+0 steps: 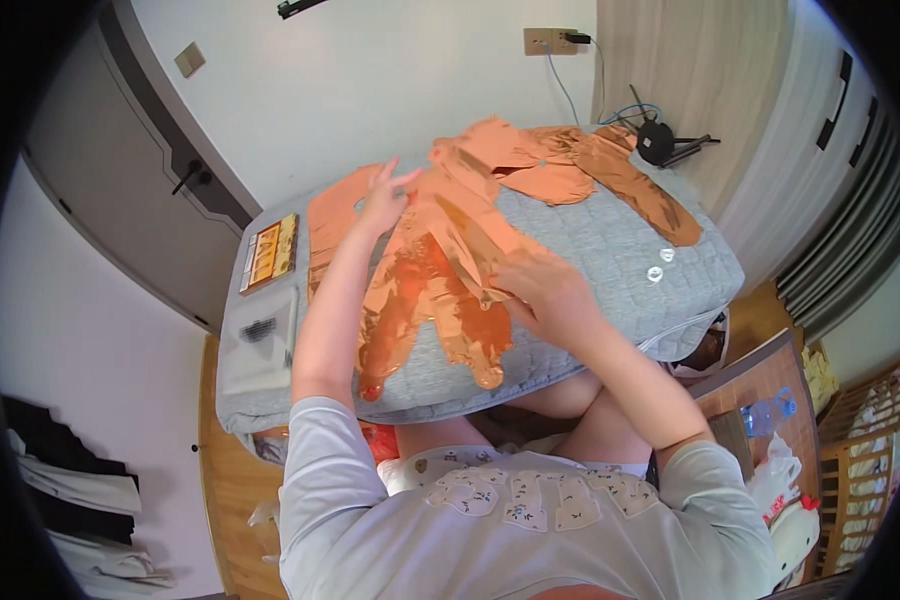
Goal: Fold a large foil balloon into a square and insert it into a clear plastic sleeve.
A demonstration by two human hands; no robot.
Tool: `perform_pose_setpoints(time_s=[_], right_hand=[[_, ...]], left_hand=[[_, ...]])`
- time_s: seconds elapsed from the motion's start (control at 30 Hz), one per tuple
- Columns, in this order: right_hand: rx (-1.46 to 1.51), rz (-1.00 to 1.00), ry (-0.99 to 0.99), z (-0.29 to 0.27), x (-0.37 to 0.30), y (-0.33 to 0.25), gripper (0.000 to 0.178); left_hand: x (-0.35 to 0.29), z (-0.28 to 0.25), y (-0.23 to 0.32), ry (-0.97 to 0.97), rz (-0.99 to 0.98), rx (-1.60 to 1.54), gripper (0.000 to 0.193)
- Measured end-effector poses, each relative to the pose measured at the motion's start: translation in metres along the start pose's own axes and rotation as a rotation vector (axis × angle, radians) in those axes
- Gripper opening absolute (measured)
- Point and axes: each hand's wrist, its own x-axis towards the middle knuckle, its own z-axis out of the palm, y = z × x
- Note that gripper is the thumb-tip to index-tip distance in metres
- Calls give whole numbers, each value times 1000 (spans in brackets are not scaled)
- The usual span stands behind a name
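Flat, shiny rose-gold foil balloons lie spread over a grey quilted surface. The middle foil balloon (440, 300) has two leg-like ends pointing toward me and creased, glossy foil. My right hand (545, 290) is closed on its right edge, fingers pinching the foil. My left hand (383, 200) is at the balloon's upper left with its fingers apart, the thumb side next to the foil. Under and left of that hand lies another foil piece (330, 215). Farther back right, a long foil piece (650, 190) lies beside more crumpled foil.
A flat printed box (270, 253) and a clear plastic bag (260, 335) lie at the left. Two small white rings (655, 273) sit at the right. A black router with antennas (656, 143) stands at the back right corner. Cables (567, 90) run up to a wall socket.
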Motion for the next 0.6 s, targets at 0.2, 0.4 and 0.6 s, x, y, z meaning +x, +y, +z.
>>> perform_pose_setpoints(time_s=[0.2,0.4,0.6], right_hand=[[-16,115,-172,73,-42,-21,25],[-55,109,-149,85,-55,-28,35],[28,131,-252,79,-43,-31,36]], left_hand=[[-65,-2,-64,-284,-238,69,64],[-89,-17,14,-535,-194,21,83],[-101,-13,9,-493,-191,47,108]])
